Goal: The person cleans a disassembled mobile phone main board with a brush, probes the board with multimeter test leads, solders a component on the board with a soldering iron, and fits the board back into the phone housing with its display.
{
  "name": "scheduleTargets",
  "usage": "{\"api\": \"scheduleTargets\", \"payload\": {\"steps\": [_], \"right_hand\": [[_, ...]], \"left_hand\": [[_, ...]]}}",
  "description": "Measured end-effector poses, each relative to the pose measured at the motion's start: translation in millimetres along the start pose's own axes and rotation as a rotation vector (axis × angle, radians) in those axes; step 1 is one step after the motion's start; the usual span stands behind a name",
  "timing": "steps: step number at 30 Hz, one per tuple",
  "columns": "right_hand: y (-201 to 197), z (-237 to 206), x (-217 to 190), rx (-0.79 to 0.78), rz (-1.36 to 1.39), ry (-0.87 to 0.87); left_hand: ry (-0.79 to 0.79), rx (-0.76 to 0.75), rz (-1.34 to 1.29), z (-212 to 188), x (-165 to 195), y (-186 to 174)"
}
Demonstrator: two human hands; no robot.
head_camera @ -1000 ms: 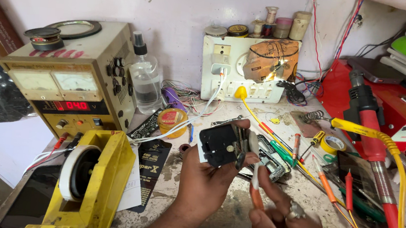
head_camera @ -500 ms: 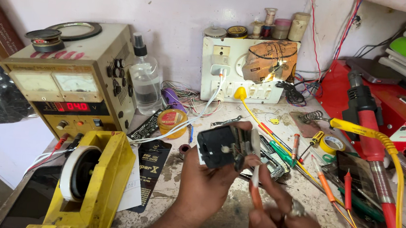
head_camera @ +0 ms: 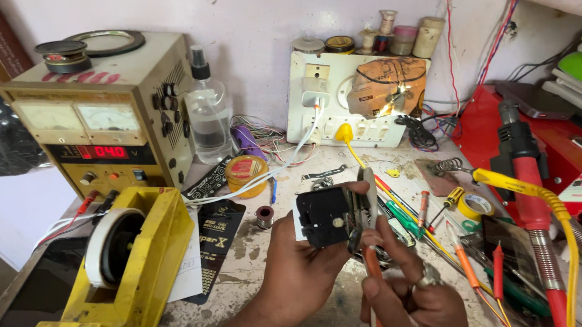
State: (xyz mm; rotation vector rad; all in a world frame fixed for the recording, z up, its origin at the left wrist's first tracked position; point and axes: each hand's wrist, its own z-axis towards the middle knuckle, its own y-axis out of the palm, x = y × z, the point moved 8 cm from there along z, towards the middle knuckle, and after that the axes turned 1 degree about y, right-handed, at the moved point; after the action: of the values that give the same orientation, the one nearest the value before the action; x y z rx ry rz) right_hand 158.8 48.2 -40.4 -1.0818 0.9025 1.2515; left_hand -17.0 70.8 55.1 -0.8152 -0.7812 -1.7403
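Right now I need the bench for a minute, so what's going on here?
A person holds a small black module up in the left hand above the cluttered workbench. The right hand grips an orange-handled tool, its metal tip against the module's edge. A yellow tape dispenser and a bench power supply stand to the left.

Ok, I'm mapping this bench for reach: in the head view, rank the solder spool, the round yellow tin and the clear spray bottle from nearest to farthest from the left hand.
1. solder spool, just left of the left hand.
2. round yellow tin, farther back-left.
3. clear spray bottle, farthest, by the wall.
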Motion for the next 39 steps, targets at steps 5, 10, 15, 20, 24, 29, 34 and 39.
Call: {"api": "scheduleTargets", "payload": {"steps": [5, 10, 15, 20, 24, 29, 34, 39], "right_hand": [[1.8, -3.4, 3.7, -0.083, -0.090, -0.050], [3.3, -2.5, -7.4, -0.066, -0.122, -0.120], [0.1, -0.6, 2.4, -0.017, -0.026, -0.009], [1.1, -3.9, 13.7, -0.091, -0.093, -0.049], [-5.5, -1.9, 24.0, -0.023, 0.007, 0.007], [-0.3, -2.6, 17.8, -0.078, -0.002, -0.002], [4.4, -2.5, 9.6, -0.069, 0.027, -0.019], [6.7, -1.2, 8.9, -0.119, -0.043, 0.023]], "left_hand": [[0.133, 0.056, -0.007, 1.9, 6.4, -2.6], [0.148, 0.042, 0.042, -0.1, 9.3, -1.7], [0.070, 0.101, -0.011, 1.8, 4.3, -3.7], [0.137, 0.088, -0.027, 4.5, 10.7, -3.7], [0.041, 0.096, -0.016, 3.3, 4.8, -4.1], [0.095, 0.094, -0.020, 7.0, 10.8, -7.1], [0.100, 0.082, -0.031, 7.3, 10.7, -7.3], [0.104, 0.089, -0.066, 8.5, 8.4, -9.3]]}}
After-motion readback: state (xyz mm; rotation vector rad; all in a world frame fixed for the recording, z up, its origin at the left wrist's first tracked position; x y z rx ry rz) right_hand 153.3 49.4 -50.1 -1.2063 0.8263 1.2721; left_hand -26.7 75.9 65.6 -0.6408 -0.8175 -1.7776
